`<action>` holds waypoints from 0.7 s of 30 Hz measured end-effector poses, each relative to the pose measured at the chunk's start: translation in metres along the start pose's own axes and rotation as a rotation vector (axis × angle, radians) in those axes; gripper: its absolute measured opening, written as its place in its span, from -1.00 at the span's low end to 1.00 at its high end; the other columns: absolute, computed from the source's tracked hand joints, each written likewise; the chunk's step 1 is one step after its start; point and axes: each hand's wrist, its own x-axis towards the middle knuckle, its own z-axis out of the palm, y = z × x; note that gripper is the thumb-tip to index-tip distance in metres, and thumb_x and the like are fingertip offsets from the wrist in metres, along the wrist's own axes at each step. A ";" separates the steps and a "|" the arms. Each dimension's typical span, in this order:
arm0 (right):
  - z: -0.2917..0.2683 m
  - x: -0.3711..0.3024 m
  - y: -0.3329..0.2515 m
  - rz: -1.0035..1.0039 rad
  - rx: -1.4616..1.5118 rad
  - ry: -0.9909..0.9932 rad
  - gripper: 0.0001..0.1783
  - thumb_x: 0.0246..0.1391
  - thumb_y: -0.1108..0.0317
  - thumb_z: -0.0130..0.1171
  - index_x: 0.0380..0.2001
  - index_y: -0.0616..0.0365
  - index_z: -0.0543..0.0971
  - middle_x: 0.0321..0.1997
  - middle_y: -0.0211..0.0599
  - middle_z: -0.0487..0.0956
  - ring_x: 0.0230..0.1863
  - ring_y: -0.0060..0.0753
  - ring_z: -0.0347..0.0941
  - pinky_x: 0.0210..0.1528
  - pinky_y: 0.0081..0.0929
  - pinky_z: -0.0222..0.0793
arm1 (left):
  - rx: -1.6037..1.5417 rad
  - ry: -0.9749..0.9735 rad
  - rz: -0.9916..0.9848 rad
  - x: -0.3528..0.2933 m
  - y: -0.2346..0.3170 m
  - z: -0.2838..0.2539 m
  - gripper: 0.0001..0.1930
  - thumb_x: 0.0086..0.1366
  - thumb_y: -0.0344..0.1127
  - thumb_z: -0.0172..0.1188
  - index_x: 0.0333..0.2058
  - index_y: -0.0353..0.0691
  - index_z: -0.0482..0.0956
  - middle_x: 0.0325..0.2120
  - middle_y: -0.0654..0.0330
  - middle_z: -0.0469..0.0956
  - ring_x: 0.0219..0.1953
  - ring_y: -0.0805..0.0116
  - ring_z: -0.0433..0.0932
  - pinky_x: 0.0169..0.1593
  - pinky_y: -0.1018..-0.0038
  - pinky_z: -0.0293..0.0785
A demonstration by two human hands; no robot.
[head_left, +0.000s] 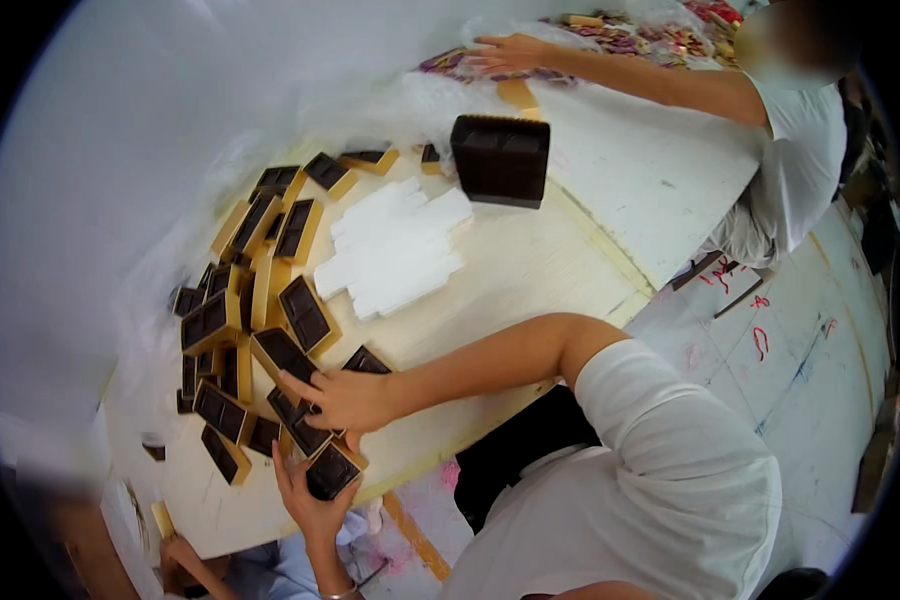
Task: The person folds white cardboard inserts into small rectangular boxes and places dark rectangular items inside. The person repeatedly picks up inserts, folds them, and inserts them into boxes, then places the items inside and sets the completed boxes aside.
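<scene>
My left hand (310,500) grips a small gold box (334,470) with a dark brown divided insert, near the table's front edge. The fingers wrap its left side, and the thumb is at its near right side. Just above, my right hand (355,400) lies over another gold box with a dark tray (300,424), fingers spread and thumb pointing down toward the left hand's box. Its fingertips also reach the edge of a neighbouring box (282,352). Part of a further box (367,360) shows behind my right wrist.
Many similar boxes (206,322) pile up on the left of the table (510,270). White flat pieces (395,250) and a stack of dark trays (500,160) stand farther back. A co-worker's hand (515,55) rests on colourful small pieces; another person's hand (178,552) holds a gold piece at lower left.
</scene>
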 end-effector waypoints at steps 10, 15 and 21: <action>-0.024 -0.020 0.008 -0.020 -0.107 0.041 -0.22 -0.39 -0.17 0.34 -0.11 0.16 0.56 0.34 0.31 -0.01 -0.11 -0.07 0.36 -0.13 -0.35 0.40 | -0.158 0.000 -0.077 0.007 0.019 0.017 -0.24 -0.33 -0.07 0.55 -0.13 -0.26 0.42 0.11 -0.08 0.36 0.09 0.07 0.42 0.16 0.18 0.29; -0.029 -0.009 0.034 0.105 -0.168 -0.102 -0.26 -0.32 -0.11 0.33 -0.07 0.13 0.52 0.39 0.16 -0.08 -0.02 -0.06 0.32 -0.06 -0.30 0.39 | -0.092 -0.072 -0.014 0.060 0.016 0.015 -0.31 -0.11 -0.10 0.47 -0.03 -0.31 0.41 -0.03 -0.05 0.47 0.06 0.09 0.43 0.15 0.33 0.30; -0.033 -0.005 0.039 0.272 -0.129 0.084 -0.14 -0.22 -0.03 0.35 0.20 -0.10 0.29 0.39 0.16 -0.08 0.23 0.05 0.16 0.14 -0.08 0.21 | -0.280 0.076 -0.305 0.131 -0.013 -0.014 -0.41 0.09 0.00 0.32 -0.04 -0.33 0.49 -0.03 0.04 0.50 -0.01 0.18 0.48 0.04 0.39 0.37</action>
